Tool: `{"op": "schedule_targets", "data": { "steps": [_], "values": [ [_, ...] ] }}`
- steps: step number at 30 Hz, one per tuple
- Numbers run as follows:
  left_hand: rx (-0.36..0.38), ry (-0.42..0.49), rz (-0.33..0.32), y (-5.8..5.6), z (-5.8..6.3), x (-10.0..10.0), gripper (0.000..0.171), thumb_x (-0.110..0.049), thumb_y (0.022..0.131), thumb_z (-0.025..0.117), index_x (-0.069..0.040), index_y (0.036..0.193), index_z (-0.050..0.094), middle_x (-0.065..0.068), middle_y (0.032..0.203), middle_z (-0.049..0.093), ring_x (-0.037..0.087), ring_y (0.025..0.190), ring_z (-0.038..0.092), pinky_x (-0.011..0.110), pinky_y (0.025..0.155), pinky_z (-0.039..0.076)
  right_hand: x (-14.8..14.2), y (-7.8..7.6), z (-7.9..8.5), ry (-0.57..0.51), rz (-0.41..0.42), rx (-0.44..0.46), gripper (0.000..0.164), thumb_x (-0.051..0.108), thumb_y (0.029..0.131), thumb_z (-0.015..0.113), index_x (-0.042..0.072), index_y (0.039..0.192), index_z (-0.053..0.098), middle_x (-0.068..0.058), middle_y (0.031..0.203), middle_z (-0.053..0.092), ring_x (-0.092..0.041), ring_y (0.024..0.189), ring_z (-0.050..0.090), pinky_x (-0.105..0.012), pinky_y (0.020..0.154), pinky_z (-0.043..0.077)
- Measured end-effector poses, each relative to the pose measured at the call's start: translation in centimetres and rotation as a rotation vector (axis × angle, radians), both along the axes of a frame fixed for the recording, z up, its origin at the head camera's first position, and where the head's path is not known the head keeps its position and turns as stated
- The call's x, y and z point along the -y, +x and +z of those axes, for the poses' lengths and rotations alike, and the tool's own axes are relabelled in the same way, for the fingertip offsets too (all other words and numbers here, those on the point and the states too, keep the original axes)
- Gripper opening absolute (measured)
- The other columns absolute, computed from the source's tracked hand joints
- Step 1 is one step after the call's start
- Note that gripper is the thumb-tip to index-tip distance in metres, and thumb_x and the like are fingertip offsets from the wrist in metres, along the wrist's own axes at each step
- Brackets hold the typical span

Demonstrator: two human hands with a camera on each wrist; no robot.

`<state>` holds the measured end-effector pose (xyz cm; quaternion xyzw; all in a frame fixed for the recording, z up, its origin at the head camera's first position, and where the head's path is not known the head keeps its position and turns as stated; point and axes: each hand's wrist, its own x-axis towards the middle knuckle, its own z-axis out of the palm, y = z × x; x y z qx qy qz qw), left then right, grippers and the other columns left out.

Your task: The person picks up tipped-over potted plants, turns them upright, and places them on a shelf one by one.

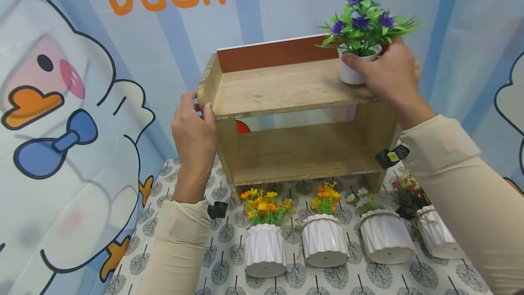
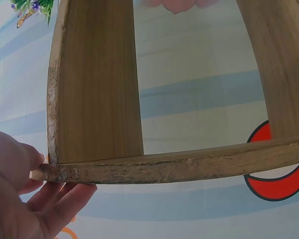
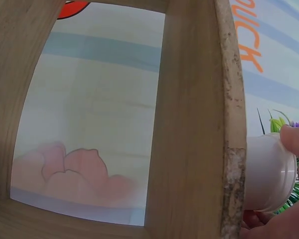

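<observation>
A small wooden two-tier shelf (image 1: pixel 278 86) stands on the patterned cloth. My left hand (image 1: pixel 192 133) grips the upper edge of its left side panel; in the left wrist view, the fingers (image 2: pixel 65 199) curl under that corner and the thumb lies above. At the right end of the top board, my right hand (image 1: pixel 395 74) holds a potted artificial plant (image 1: pixel 352 72) with purple flowers and green leaves by its white pot. The thumb is on the pot's near side. In the right wrist view the white pot (image 3: pixel 269 169) sits against the board; whether it bears its weight cannot be told.
Before the shelf several white fluted pots lie tipped: one with orange and yellow flowers (image 1: pixel 265 249), another similar (image 1: pixel 325 240), one with white flowers (image 1: pixel 386 236), and one with dark leaves (image 1: pixel 438 231) partly behind my right sleeve. A duck-printed curtain (image 1: pixel 254 3) hangs behind.
</observation>
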<state>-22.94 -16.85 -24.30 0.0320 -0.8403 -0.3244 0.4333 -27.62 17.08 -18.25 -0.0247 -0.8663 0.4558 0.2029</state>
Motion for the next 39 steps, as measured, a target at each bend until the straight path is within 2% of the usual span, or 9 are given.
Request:
{"op": "schedule_targets", "data": {
  "steps": [6, 12, 16, 26, 39],
  "values": [
    [0.003, 0.008, 0.000, -0.1, 0.0, 0.1, 0.034, -0.021, 0.103, 0.059, -0.004, 0.132, 0.060, 0.022, 0.111, 0.070, 0.035, 0.100, 0.070, 0.044, 0.074, 0.062, 0.4, -0.7, 0.2, -0.013, -0.006, 0.032, 0.096, 0.066, 0.083, 0.069, 0.016, 0.156, 0.033, -0.011, 0.159, 0.043, -0.025, 0.141, 0.047, -0.044, 0.116, 0.042],
    [0.003, 0.010, 0.003, 0.0, -0.1, 0.1, 0.034, -0.021, 0.103, 0.059, -0.004, 0.132, 0.060, 0.022, 0.111, 0.070, 0.035, 0.100, 0.070, 0.044, 0.075, 0.062, 0.4, -1.3, 0.2, 0.009, -0.025, 0.072, 0.100, 0.069, 0.083, 0.067, 0.012, 0.157, 0.031, -0.014, 0.160, 0.041, -0.029, 0.143, 0.044, -0.047, 0.117, 0.041],
    [0.001, 0.002, 0.001, -0.1, -0.1, 0.0, 0.034, -0.021, 0.103, 0.059, -0.004, 0.132, 0.060, 0.022, 0.111, 0.070, 0.035, 0.100, 0.070, 0.044, 0.075, 0.062, 0.2, -1.6, 0.1, 0.004, -0.021, 0.090, 0.101, 0.069, 0.084, 0.066, 0.012, 0.159, 0.028, -0.014, 0.162, 0.038, -0.030, 0.146, 0.041, -0.048, 0.119, 0.039],
    [-0.006, 0.001, -0.003, -0.1, -0.2, 0.1, 0.033, -0.020, 0.103, 0.060, -0.003, 0.131, 0.060, 0.023, 0.112, 0.070, 0.035, 0.101, 0.070, 0.044, 0.076, 0.062, 0.6, -2.3, 0.1, -0.014, -0.025, 0.085, 0.097, 0.065, 0.084, 0.069, 0.018, 0.159, 0.028, -0.008, 0.164, 0.035, -0.024, 0.150, 0.036, -0.041, 0.123, 0.033],
    [-0.020, -0.002, 0.009, -0.4, -0.2, 0.4, 0.033, -0.020, 0.103, 0.060, -0.002, 0.130, 0.060, 0.023, 0.112, 0.070, 0.036, 0.103, 0.070, 0.045, 0.077, 0.062, 0.8, -2.6, 0.2, 0.013, 0.005, 0.134, 0.109, 0.070, 0.083, 0.066, 0.012, 0.162, 0.019, -0.012, 0.167, 0.030, -0.028, 0.152, 0.031, -0.045, 0.124, 0.032]
  ]
}}
